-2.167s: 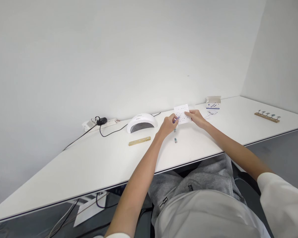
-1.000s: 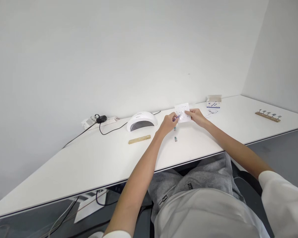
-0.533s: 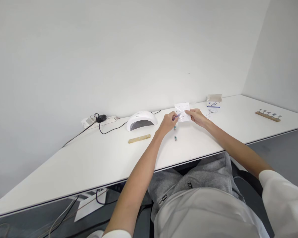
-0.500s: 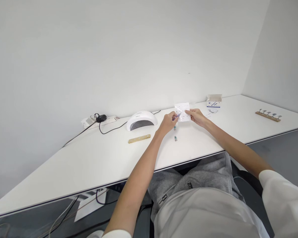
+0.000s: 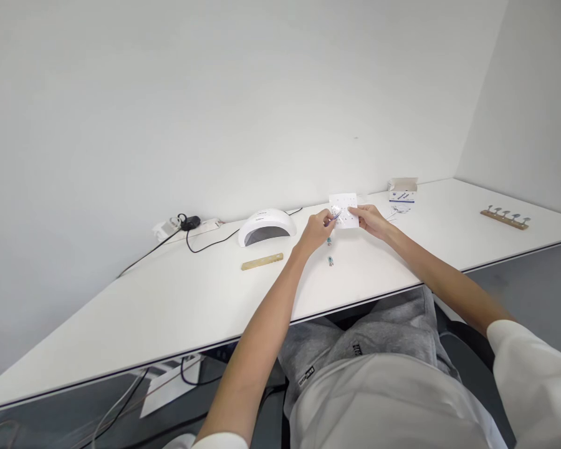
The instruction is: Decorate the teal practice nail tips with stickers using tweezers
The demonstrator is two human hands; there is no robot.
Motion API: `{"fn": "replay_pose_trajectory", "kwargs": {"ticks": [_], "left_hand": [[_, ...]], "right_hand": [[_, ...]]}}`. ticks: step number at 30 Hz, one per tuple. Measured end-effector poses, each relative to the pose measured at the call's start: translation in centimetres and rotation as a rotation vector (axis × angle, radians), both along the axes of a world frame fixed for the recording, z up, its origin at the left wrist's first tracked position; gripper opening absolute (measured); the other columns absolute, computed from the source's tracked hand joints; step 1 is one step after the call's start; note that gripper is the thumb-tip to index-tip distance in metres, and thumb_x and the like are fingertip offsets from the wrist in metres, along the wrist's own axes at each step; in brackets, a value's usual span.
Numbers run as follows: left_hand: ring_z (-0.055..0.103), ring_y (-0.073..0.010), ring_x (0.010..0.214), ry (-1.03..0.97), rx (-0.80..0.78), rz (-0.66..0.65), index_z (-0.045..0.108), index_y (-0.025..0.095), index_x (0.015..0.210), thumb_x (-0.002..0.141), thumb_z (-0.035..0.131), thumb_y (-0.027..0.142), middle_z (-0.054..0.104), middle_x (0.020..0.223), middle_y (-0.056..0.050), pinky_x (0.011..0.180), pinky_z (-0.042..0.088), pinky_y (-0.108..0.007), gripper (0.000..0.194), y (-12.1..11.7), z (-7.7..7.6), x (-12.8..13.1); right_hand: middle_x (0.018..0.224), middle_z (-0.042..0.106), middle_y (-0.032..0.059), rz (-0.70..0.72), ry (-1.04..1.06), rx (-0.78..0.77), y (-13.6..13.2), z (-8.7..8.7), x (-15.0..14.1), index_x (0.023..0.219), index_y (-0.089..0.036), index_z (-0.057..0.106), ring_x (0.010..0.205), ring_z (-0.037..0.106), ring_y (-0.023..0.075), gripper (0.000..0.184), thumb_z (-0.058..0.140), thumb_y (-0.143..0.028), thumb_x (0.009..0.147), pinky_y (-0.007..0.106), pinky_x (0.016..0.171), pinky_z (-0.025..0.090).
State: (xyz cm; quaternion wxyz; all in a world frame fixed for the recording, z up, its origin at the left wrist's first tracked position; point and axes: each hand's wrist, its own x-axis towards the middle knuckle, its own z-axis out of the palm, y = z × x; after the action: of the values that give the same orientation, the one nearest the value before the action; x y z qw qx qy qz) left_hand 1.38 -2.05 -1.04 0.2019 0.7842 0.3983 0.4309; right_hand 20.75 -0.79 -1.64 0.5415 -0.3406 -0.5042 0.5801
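A white sticker sheet (image 5: 345, 201) in a glossy clear cover, dotted with small dark and coloured designs, is held up over the table. My right hand (image 5: 373, 221) pinches its right side, thumb on the front. On the other side, my left hand (image 5: 318, 228) is closed round a slim blue-purple tool (image 5: 337, 216), too small to tell its exact kind. The tool's end is against or just in front of the sheet. Below lie two small teal-and-silver pieces, one nearer me (image 5: 330, 261) and one close under the sheet (image 5: 329, 241).
A white nail lamp (image 5: 267, 226) stands left of my hands, with a yellowish flat bar (image 5: 262, 261) before it. Farther left are a power strip (image 5: 210, 226) and cables. An alcohol pads box (image 5: 402, 191) stands at the back right. A wooden stand (image 5: 505, 219) holds several nail tips.
Both hands keep their grips almost in place. The sheet has tilted very slightly, and the glare on its cover has shifted.
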Motion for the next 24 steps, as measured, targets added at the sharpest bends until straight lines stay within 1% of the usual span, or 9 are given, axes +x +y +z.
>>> {"fn": "replay_pose_trajectory", "kwargs": {"ticks": [4, 8, 14, 19, 24], "left_hand": [[0.037, -0.0089, 0.049, 0.001, 0.014, -0.004, 0.050, 0.019, 0.071, 0.082, 0.054, 0.028, 0.045, 0.056, 0.004, 0.048, 0.030, -0.023, 0.014, -0.01, -0.05, 0.04], [0.038, -0.0093, 0.050, 0.004, 0.022, -0.001, 0.050, 0.019, 0.071, 0.082, 0.055, 0.029, 0.046, 0.058, 0.003, 0.049, 0.031, -0.023, 0.015, 0.02, -0.14, 0.08], [0.039, -0.0094, 0.051, -0.007, 0.026, 0.009, 0.050, 0.019, 0.071, 0.081, 0.056, 0.030, 0.046, 0.058, 0.003, 0.050, 0.031, -0.023, 0.015, 0.08, -0.05, 0.16], [0.041, -0.0092, 0.050, -0.059, -0.030, 0.020, 0.054, 0.020, 0.074, 0.079, 0.058, 0.036, 0.046, 0.057, 0.004, 0.049, 0.034, -0.022, 0.017, 0.29, -0.10, 0.15], [0.049, -0.0105, 0.054, -0.153, -0.076, 0.028, 0.061, 0.017, 0.073, 0.077, 0.063, 0.038, 0.054, 0.061, 0.000, 0.052, 0.041, -0.024, 0.021, 0.33, 0.10, 0.07]], "right_hand": [[0.074, 0.072, 0.0064, 0.009, 0.005, 0.002, 0.10, -0.05, 0.01, 0.071, -0.013, 0.068, 0.064, 0.065, 0.0134, 0.016, 0.076, -0.027, 0.075, 0.024, 0.068, 0.053], [0.075, 0.072, 0.0072, 0.016, -0.001, 0.009, 0.06, -0.03, -0.03, 0.074, -0.013, 0.070, 0.067, 0.066, 0.0148, 0.017, 0.077, -0.028, 0.073, 0.024, 0.067, 0.054], [0.075, 0.073, 0.0071, -0.013, -0.031, 0.020, -0.14, 0.25, -0.17, 0.074, -0.013, 0.070, 0.068, 0.066, 0.0150, 0.020, 0.078, -0.031, 0.072, 0.025, 0.067, 0.053], [0.073, 0.071, 0.0063, -0.067, -0.054, 0.040, -0.22, 0.29, -0.50, 0.073, -0.014, 0.070, 0.069, 0.066, 0.0162, 0.023, 0.077, -0.035, 0.071, 0.026, 0.066, 0.052], [0.073, 0.071, 0.0058, -0.096, -0.074, 0.075, -0.15, 0.15, -0.60, 0.073, -0.014, 0.069, 0.069, 0.065, 0.0161, 0.024, 0.077, -0.037, 0.070, 0.027, 0.067, 0.051]]}}
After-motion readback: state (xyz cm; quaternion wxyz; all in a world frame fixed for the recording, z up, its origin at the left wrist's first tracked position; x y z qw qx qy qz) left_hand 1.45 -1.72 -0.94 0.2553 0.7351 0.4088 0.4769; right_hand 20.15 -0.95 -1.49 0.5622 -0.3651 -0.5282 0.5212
